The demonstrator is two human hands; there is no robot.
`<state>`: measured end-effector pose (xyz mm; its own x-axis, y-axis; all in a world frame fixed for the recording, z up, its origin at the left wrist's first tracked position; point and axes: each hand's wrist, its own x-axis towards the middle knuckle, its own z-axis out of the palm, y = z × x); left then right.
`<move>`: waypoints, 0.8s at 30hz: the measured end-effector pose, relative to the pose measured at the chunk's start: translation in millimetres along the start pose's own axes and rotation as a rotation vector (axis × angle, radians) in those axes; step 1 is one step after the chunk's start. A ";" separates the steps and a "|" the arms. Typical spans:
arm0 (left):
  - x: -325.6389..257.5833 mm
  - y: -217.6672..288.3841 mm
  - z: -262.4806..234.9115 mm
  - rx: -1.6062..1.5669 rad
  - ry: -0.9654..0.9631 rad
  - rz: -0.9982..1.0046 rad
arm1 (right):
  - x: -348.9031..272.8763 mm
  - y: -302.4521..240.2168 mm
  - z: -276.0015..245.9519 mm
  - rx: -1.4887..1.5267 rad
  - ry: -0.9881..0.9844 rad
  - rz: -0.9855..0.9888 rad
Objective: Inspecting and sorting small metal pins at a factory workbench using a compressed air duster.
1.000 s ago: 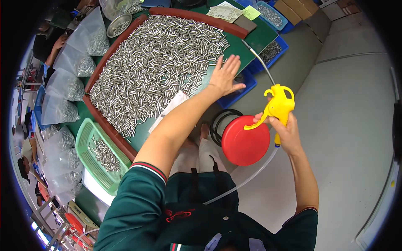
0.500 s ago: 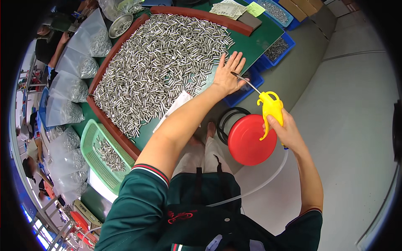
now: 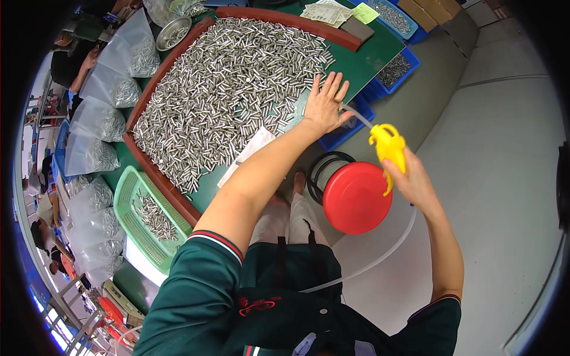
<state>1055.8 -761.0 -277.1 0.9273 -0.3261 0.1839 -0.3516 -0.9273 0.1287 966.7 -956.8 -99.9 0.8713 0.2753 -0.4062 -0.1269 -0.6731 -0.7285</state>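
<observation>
My left hand [image 3: 324, 108] is spread flat with fingers apart, at the right edge of a wide layer of small silvery metal pins [image 3: 225, 95] on the green table [image 3: 368, 62]. My right hand [image 3: 414, 183] grips a yellow air blow gun [image 3: 389, 148], fingers wrapped round its handle. Its thin nozzle, blurred by motion, points up and left toward my left thumb; whether the tip touches the hand I cannot tell. A clear hose [image 3: 389, 252] trails from the gun toward my waist. A white sheet or cloth [image 3: 255, 145] lies beside my left forearm.
Dark red rails [image 3: 145, 107] border the pins. Left stand a green basket [image 3: 133, 219] of pins and several clear bags [image 3: 142, 56] of metal parts. Right of the table are blue bins [image 3: 409, 71] and a red round stool [image 3: 356, 199]. Other people work at far left.
The blow gun and my right hand have shifted slightly right, and the nozzle has swung from across my left hand toward the thumb side. My left hand stays almost in place.
</observation>
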 end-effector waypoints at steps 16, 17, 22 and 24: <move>1.6 1.9 -4.0 -0.027 -0.007 0.001 | 0.8 5.1 2.8 0.006 -0.019 -0.035; 0.3 -0.1 -1.6 -0.042 0.016 0.001 | -1.6 -1.0 4.7 -0.009 -0.055 -0.035; -2.3 0.3 -3.7 -0.055 0.042 0.018 | -0.6 -0.8 -5.4 -0.010 0.011 -0.008; -3.4 -5.6 -0.3 -0.068 0.077 0.048 | -1.0 1.9 0.7 0.019 -0.018 -0.036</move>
<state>1054.6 -754.6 -278.2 0.8973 -0.3528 0.2652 -0.4062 -0.8952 0.1836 965.2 -957.9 -101.3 0.8669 0.3112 -0.3894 -0.1052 -0.6494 -0.7531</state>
